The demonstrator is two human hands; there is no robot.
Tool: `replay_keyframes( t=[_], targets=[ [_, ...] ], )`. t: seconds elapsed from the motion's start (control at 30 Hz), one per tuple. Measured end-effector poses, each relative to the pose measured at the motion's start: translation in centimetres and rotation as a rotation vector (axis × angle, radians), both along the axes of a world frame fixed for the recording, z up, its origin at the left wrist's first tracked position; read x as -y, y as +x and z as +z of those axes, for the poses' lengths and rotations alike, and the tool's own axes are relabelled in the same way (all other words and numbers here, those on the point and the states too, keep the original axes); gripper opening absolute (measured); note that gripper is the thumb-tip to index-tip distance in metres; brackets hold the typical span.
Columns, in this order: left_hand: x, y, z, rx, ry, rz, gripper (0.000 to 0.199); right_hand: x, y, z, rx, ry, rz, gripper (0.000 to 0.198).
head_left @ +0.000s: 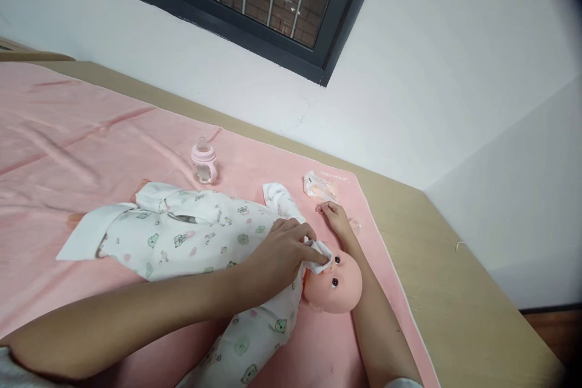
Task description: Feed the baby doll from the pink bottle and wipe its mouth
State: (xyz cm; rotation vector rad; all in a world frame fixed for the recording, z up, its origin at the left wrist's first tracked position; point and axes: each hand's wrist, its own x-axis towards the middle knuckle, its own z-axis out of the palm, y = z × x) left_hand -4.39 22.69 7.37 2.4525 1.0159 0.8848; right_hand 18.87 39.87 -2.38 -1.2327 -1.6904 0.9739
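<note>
A baby doll (339, 291) in white pajamas (218, 233) with a green and pink animal print lies on its back, head toward the right. My left hand (279, 254) reaches across its chest. Pinched in those fingers is a white tissue (318, 259), pressed against the doll's mouth area, so the lower face is hidden. Past the top of the doll's head stretches my right arm. My right hand (334, 218) rests on the blanket, fingers loosely bent and with nothing visible in them, just below a small clear and white packet (321, 187).
A pink baby bottle (204, 162) stands upright beyond the doll. Some small transparent object (355, 226) lies beside my right forearm. The pink blanket (91, 127) covers much of the wooden surface (409, 224), which meets a white wall with a window (273, 0).
</note>
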Motion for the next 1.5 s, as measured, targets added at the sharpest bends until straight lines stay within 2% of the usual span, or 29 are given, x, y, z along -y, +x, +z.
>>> replay_keyframes(
  t=[0.3,0.43,0.53,0.6,0.7,0.83,0.93,1.07,1.17,1.27,1.33,1.47,1.5],
  targets=[
    [-0.1,0.0,-0.5,0.056,0.014,-0.011,0.050,0.0,0.0,0.0,-0.003,-0.007,-0.003,0.033],
    [0.1,-0.3,0.6,0.109,-0.023,0.006,0.050,-0.2,0.0,-0.3,-0.020,-0.022,0.006,0.035],
    [0.0,-1.0,1.8,0.220,-0.026,0.031,0.042,0.0,0.2,0.4,-0.035,-0.054,0.042,0.036],
    [-0.3,-1.6,2.4,0.273,-0.010,0.054,0.039,0.5,0.3,1.9,-0.039,-0.101,0.108,0.037],
    [-1.1,-2.6,3.0,0.269,0.042,0.114,0.038,2.4,0.0,6.2,-0.024,-0.101,0.171,0.034],
    [-2.1,-3.7,3.6,0.189,0.082,0.182,0.035,7.4,-2.0,13.3,0.053,0.105,0.182,0.023],
    [-2.7,-4.4,3.9,0.137,0.075,0.187,0.033,11.5,-4.6,16.1,0.087,0.259,0.286,0.015],
    [-3.1,-5.1,4.2,0.074,0.066,0.165,0.032,14.3,-7.6,16.1,0.343,0.468,0.224,0.012],
    [-3.2,-5.4,4.3,0.041,0.080,0.144,0.032,14.3,-8.3,15.4,0.490,0.515,0.195,0.017],
    [-3.3,-5.7,4.8,0.031,0.079,0.173,0.030,13.8,-7.9,15.1,0.538,0.444,0.180,0.029],
    [-3.6,-6.4,5.5,0.038,0.082,0.219,0.029,13.3,-7.1,15.0,0.532,0.378,0.144,0.030],
    [-4.8,-9.6,7.1,0.059,0.094,0.323,0.030,11.3,-4.9,14.3,0.566,0.258,0.045,0.008],
    [-5.3,-10.8,7.4,0.067,0.098,0.355,0.031,10.6,-4.2,14.0,0.585,0.234,0.024,0.009]
  ],
)
